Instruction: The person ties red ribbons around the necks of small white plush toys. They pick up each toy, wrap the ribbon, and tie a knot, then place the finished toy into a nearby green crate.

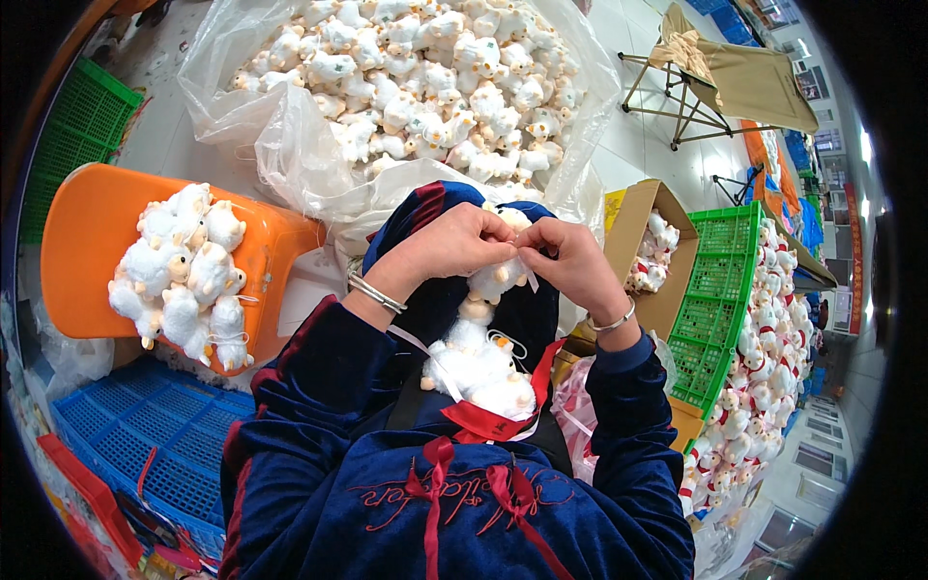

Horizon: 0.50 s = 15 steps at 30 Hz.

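While my left hand [454,242] and right hand [570,259] pinch the white plush sheep [498,278] at centre frame, I should grip close, keeping its ribbon [533,281] untwisted.

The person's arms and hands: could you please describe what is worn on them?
Both arms are in dark blue velvety sleeves with dark red trim along the seams. The left hand is bare, with stacked silver bangles at its wrist. The right hand is bare too, with one thin silver bracelet.
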{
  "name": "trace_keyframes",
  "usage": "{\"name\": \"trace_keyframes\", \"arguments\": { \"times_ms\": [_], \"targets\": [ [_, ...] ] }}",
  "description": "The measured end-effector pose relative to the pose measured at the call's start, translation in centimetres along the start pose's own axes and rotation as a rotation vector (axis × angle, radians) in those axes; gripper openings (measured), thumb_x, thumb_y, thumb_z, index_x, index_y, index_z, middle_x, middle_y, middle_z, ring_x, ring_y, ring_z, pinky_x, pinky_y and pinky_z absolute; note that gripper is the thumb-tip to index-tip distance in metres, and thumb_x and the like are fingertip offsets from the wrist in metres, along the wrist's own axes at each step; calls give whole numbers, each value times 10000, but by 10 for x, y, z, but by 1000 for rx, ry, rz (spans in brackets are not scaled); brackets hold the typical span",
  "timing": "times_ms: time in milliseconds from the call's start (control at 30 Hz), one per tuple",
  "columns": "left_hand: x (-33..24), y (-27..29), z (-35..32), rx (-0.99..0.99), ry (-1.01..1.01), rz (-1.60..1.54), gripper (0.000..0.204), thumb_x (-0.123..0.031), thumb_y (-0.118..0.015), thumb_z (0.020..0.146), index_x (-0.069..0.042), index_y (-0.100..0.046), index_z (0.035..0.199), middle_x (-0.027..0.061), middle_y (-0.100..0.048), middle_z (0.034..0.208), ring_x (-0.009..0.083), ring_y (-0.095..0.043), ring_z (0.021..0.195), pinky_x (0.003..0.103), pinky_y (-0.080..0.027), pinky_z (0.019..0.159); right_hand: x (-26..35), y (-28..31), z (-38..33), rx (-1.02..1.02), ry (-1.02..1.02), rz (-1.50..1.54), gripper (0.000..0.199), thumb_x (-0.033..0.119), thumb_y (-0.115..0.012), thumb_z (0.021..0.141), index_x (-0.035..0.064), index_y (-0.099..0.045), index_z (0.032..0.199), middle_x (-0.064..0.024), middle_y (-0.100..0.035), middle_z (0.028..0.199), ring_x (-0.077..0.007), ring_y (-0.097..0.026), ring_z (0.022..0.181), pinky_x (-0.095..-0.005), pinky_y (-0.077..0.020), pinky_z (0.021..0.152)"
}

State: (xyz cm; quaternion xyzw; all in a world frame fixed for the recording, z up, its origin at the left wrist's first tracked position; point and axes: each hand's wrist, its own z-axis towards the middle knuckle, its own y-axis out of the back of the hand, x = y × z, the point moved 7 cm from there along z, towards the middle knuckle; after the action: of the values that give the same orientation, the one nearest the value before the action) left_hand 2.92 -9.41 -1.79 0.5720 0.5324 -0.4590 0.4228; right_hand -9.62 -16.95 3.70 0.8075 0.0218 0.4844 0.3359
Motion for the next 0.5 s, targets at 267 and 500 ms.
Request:
{"name": "trace_keyframes", "arguments": {
  "times_ms": [267,500],
  "targets": [
    [6,-1,3,-39,37,-35,223,-189,-761,903,9,-764,1005,4,-720,840,51,-606,747,238,-515,685,12,9,-4,-145,69,-39,115,72,-730,895,-19,-692,952,-100,-700,829,-179,-652,736,-311,-538,701],
    [6,-3,4,-71,30,-61,219,-191,-773,897,15,-758,970,5,-709,823,53,-594,735,237,-510,683,7,-11,-31,79,51,-8,179,146,-681,946,-17,-714,1012,-106,-680,783,-177,-634,704,-327,-521,682]
  ]
}}
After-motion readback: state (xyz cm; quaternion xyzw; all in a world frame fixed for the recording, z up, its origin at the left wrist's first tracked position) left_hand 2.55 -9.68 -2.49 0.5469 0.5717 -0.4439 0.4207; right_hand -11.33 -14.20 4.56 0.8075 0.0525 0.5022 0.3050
